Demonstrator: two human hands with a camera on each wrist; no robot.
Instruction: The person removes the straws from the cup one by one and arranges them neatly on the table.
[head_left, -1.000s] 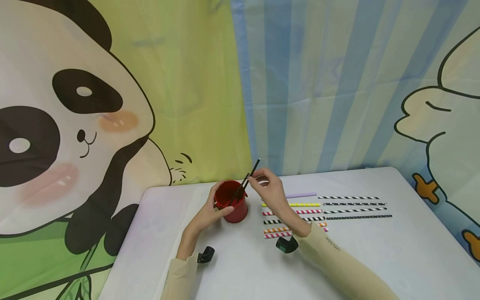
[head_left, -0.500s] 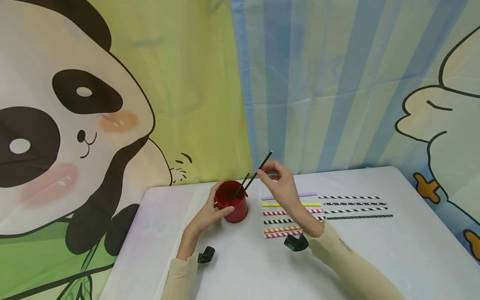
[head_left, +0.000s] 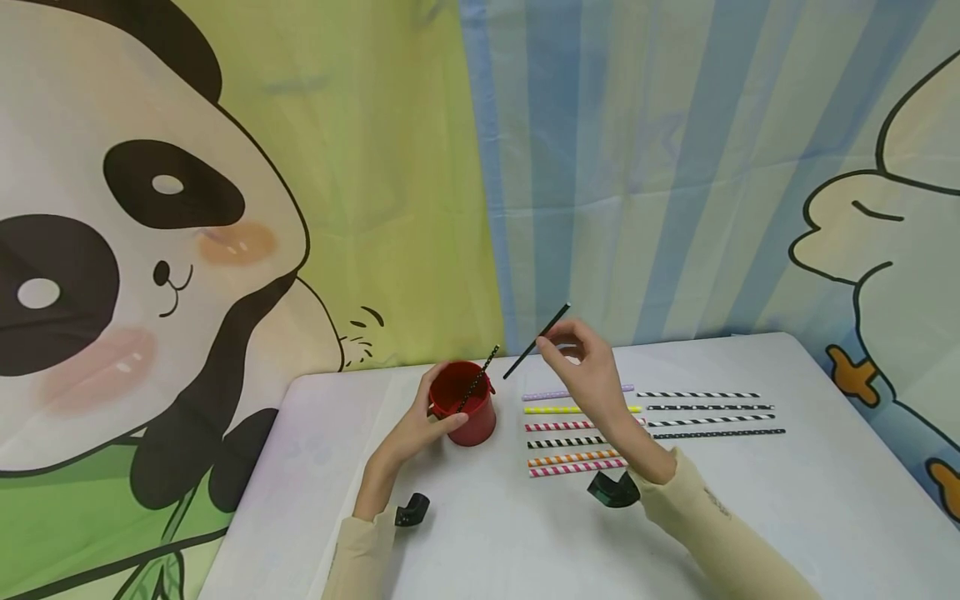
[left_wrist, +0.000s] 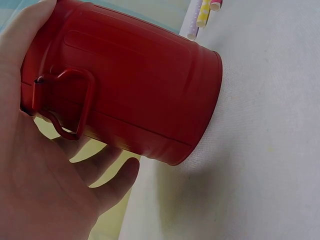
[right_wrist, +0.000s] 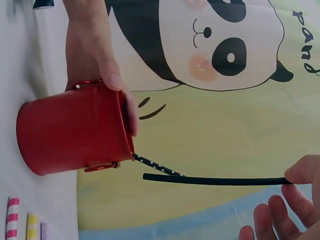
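The left hand [head_left: 411, 429] wraps its fingers round a small red bucket [head_left: 467, 404] that stands on the white counter [head_left: 750, 517]. The bucket is painted metal, smooth with faint ridges round its wall, and carries a thin wire handle loop on its side. A black straw with white dots [head_left: 477, 385] leans out over its rim.

The right hand [head_left: 588, 375] pinches a plain black straw [head_left: 536, 342] between thumb and fingertips, the other fingers loosely spread; the straw is held tilted in the air, its lower end just right of the bucket's rim and clear of it.

To the right of the bucket, paper straws [head_left: 652, 421] lie flat in parallel rows: lilac, yellow, pink-striped, black-striped and orange-striped ones, thin matte tubes.

The left wrist view shows the bucket's wall [left_wrist: 135, 95] and its handle loop close up, with the thumb along the base and the counter's fine woven texture, which the head view does not resolve. The right wrist view shows the plain straw [right_wrist: 215, 180] ending short of the bucket [right_wrist: 72, 135], with the dotted one [right_wrist: 157, 166] poking out beside it.
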